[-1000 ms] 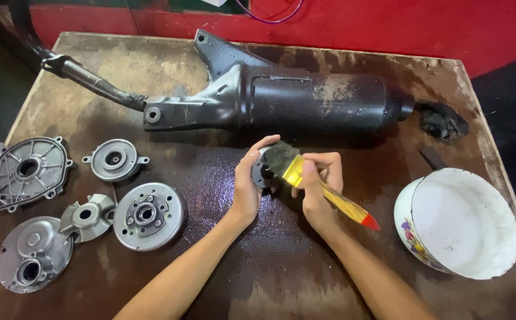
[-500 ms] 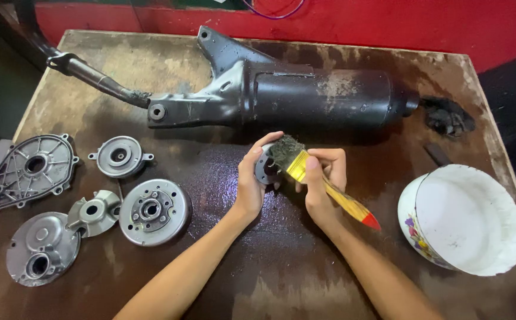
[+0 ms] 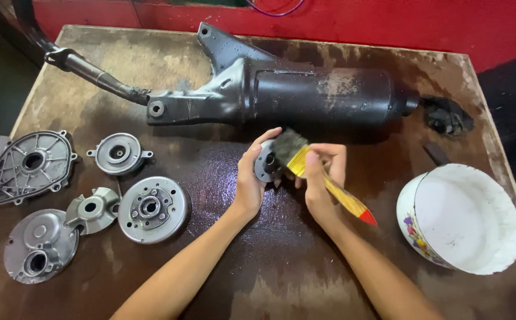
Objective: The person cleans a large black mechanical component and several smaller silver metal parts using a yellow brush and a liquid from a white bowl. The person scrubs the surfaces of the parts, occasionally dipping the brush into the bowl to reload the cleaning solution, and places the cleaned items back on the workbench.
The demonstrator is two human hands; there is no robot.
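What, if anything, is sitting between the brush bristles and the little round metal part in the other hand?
Nothing visible: the right hand presses the paintbrush bristles directly against the small round metal part held in the left hand.

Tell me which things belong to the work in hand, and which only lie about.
In the work:
- left hand, holding a small round metal part
- right hand, holding a yellow-handled paintbrush with bristles on that part

Lying about:
- black exhaust muffler
- flywheel-like disc
- grey engine covers
- white enamel bowl
- wet wooden table
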